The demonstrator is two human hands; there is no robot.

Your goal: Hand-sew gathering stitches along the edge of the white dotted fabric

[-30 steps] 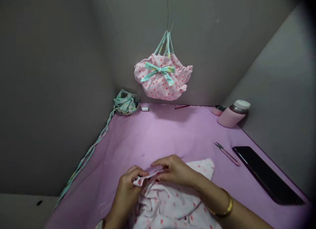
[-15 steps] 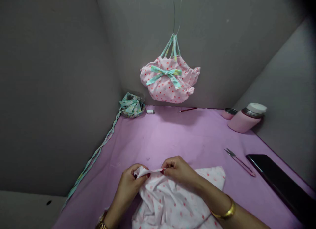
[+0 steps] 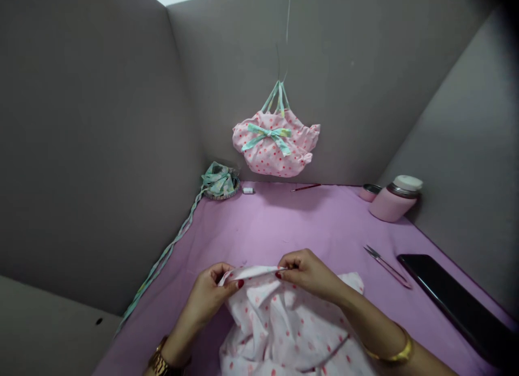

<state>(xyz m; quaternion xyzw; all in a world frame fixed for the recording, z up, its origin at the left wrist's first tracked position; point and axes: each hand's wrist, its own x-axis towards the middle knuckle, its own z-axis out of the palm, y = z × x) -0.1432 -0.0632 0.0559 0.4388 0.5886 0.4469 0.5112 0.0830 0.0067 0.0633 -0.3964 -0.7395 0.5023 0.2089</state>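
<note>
A white fabric piece with pink and red dots (image 3: 284, 327) lies gathered on the near part of the table. My left hand (image 3: 211, 292) pinches its upper edge at the left, thumb on top. Farther right along that edge, my right hand (image 3: 306, 273) pinches the same cloth between thumb and fingers. The edge between both hands is folded and stretched nearly straight, slightly raised. The lower part of the fabric falls in loose wrinkles and runs out of view at the bottom.
A dotted bag with a green bow (image 3: 275, 149) hangs at the back wall. To the right are thread snips (image 3: 387, 266), a black phone (image 3: 450, 300) and a pink jar (image 3: 394, 202). Green fabric strips (image 3: 219, 180) fill a basket at the back left, beside a small white spool (image 3: 248, 191).
My hands have moved farther apart along the cloth's edge, the right one shifting rightward. The folded edge between them is now longer and more spread. The camera view has tilted up slightly.
</note>
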